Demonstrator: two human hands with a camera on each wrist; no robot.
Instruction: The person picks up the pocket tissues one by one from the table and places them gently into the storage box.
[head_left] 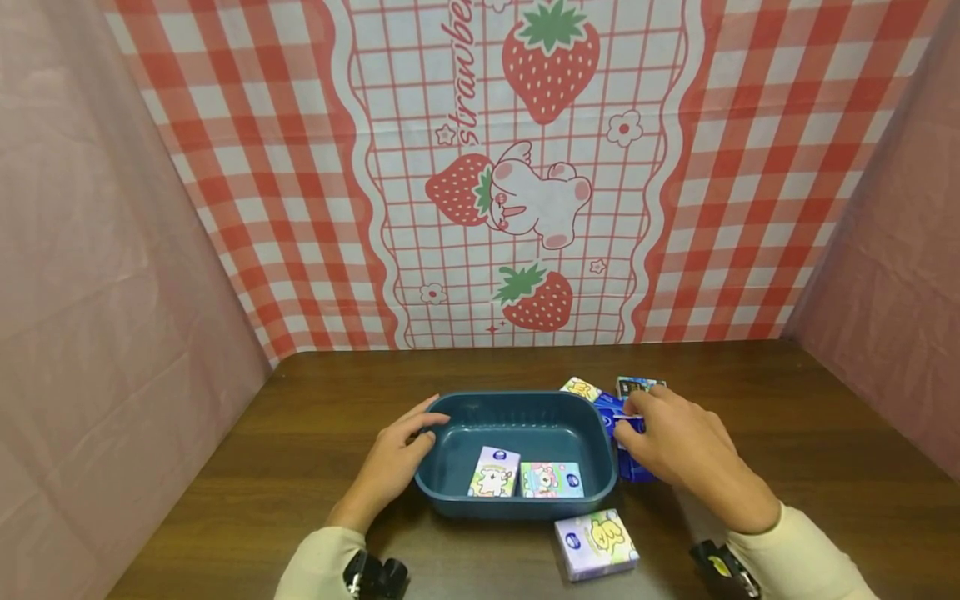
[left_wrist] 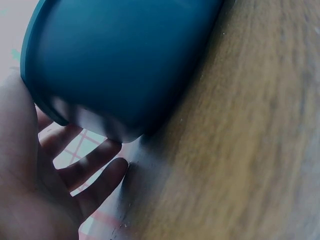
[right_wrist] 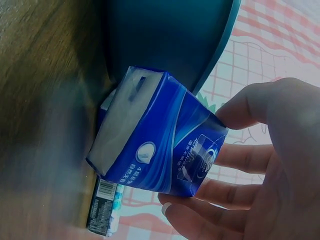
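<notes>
A dark teal plastic basin [head_left: 517,510] stands on the table. My left hand [head_left: 395,454] rests at its left end, thumb and index finger over the rim. In the left wrist view the fingers lie fairly straight and spread by the basin's outer wall. Just past the right end, my right hand [head_left: 678,437] pinches a blue tissue packet [right_wrist: 160,140] between thumb and fingers, its white side showing. Inside the basin are a purple tissue packet [head_left: 493,475] with a white cartoon animal and a green-and-pink tissue packet [head_left: 552,481].
A purple packet [head_left: 596,544] with a yellow cartoon lies before the basin's front right corner. Behind and under my right hand are a yellow-printed packet [head_left: 580,387], a dark-labelled packet [head_left: 637,385] and a blue packet [head_left: 634,468]. A red checked strawberry cloth [head_left: 525,167] hangs behind the table.
</notes>
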